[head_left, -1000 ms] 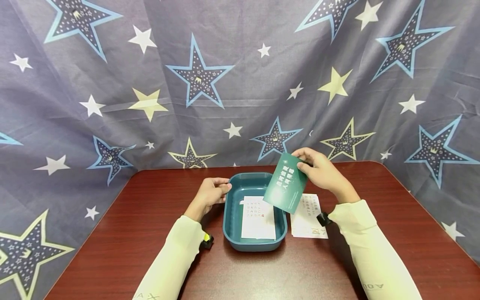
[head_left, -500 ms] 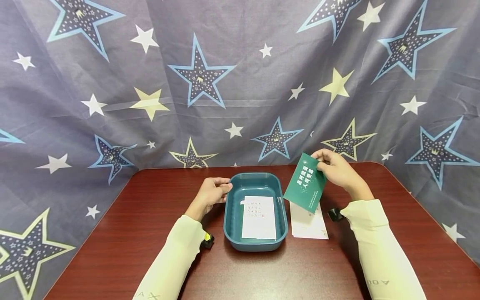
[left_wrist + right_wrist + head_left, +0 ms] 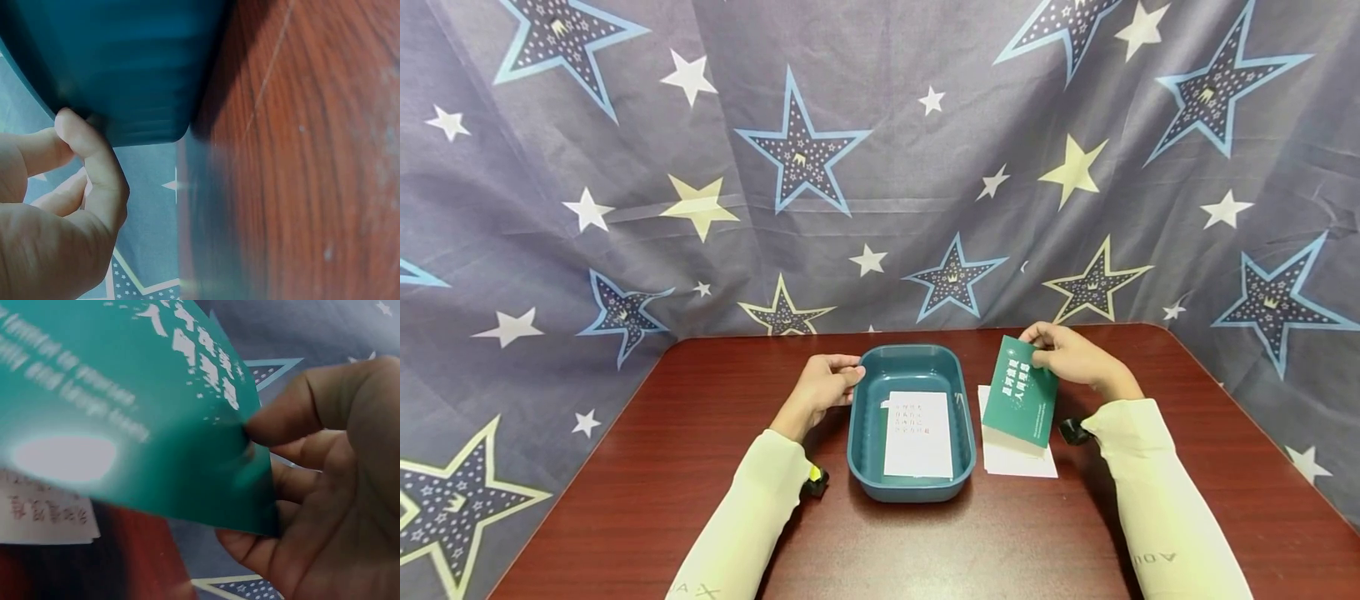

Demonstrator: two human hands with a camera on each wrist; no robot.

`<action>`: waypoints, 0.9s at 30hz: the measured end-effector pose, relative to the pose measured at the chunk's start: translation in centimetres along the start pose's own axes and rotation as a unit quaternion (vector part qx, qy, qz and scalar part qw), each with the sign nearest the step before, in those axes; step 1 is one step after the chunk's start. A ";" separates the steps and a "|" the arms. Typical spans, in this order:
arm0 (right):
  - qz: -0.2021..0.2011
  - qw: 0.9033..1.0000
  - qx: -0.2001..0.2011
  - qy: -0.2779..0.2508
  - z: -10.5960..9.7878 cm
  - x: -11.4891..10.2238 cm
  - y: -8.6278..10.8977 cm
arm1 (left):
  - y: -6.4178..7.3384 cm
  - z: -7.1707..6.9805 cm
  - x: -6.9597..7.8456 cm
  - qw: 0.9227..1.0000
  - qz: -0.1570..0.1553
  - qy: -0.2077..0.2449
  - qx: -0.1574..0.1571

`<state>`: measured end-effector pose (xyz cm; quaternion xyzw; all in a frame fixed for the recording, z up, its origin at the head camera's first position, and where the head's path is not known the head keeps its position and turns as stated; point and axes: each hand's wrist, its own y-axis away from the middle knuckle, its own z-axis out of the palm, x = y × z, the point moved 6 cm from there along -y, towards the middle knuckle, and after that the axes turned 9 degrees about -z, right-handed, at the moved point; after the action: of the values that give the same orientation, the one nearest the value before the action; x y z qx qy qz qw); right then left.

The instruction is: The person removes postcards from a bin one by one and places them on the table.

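Observation:
A green card [image 3: 1018,396] with white lettering hangs tilted from my right hand [image 3: 1075,357], pinched between thumb and fingers at its far right edge. Beneath it on the table lie white printed cards [image 3: 1018,462], partly covered by the green one. In the right wrist view the thumb presses on the printed face of the green card [image 3: 156,412]. My left hand [image 3: 823,387] pinches the left rim of a teal rectangular basin [image 3: 912,492]. Inside the basin a white card [image 3: 917,450] with printed characters lies flat, a green edge showing at its left.
The dark red wooden table [image 3: 715,417] carries the basin and cards. Behind its far edge hangs a grey curtain [image 3: 880,233] printed with stars. In the left wrist view the basin's side wall [image 3: 144,81] rises close to the fingers.
My right hand has carried the green card rightward away from above the basin, then lowered it over the white cards. My left hand has stayed on the basin's rim.

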<state>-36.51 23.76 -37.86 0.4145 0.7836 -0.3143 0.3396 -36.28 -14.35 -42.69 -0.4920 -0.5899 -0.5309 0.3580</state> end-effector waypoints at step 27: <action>-0.011 0.991 -0.135 0.020 4.1 2.2 -0.7 | -0.1 0.0 -0.1 1.000 -0.001 0.000 -0.001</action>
<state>-36.95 21.22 -41.86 0.3627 0.8298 -0.2012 0.3733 -36.39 -14.40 -42.79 -0.4914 -0.5901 -0.5318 0.3570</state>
